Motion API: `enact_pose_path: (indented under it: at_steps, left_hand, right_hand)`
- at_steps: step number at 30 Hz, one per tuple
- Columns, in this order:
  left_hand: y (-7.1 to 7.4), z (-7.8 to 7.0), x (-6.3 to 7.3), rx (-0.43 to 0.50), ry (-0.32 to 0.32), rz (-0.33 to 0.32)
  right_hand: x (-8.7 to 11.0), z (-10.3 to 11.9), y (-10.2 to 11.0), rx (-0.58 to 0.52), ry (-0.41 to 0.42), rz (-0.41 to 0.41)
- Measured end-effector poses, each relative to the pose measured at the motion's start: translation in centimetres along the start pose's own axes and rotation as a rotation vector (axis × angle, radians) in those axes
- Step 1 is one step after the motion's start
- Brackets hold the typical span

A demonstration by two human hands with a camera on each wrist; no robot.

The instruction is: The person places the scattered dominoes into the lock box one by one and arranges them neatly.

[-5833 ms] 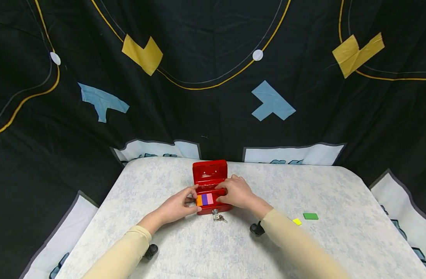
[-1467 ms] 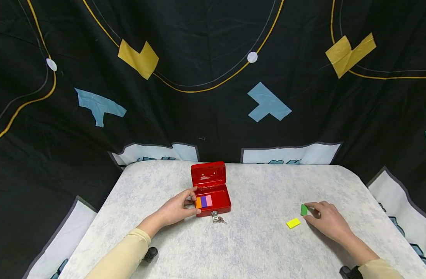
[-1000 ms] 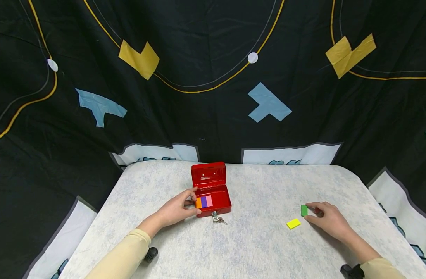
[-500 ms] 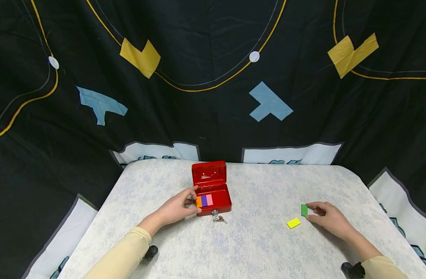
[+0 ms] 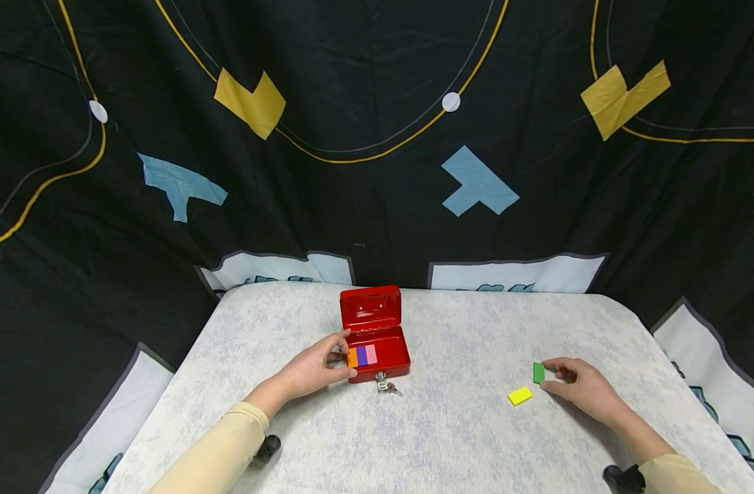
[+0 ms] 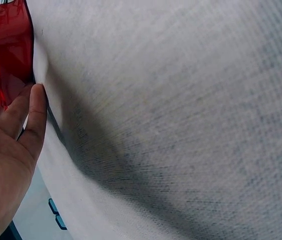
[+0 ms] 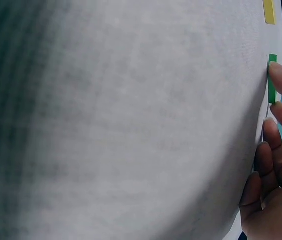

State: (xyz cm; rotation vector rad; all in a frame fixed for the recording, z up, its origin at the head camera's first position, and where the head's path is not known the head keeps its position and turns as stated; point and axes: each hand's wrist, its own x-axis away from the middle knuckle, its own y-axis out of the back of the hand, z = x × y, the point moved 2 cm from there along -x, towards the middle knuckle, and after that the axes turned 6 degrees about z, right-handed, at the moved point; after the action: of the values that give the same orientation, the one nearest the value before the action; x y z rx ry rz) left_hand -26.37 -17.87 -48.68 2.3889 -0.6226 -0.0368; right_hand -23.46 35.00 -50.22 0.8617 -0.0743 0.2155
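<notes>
Probably light and stiff, the green block (image 5: 539,373) suits an edge hold; right hand (image 5: 579,387) pinches it, left hand (image 5: 315,365) grips the red box (image 5: 398,370).

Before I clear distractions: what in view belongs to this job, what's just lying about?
Job, likely: red cash box, orange block, purple block, pink block, green block in right fingers, yellow block.

Probably incidental: padlock and keys (less certain), blue tape, gold tape.

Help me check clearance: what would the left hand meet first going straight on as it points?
The left hand would meet the red box first, right at its fingertips; the orange block lies inside. Depth is hard to judge.
</notes>
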Motion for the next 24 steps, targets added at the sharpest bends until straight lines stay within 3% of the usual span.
enact_pose_path:
  at_steps: [24]
  left_hand:
    - [-0.19,0.14,0.08,-0.016,0.003,-0.017]
  right_hand:
    - [0.00,-0.27,-0.28,0.005,0.005,-0.007]
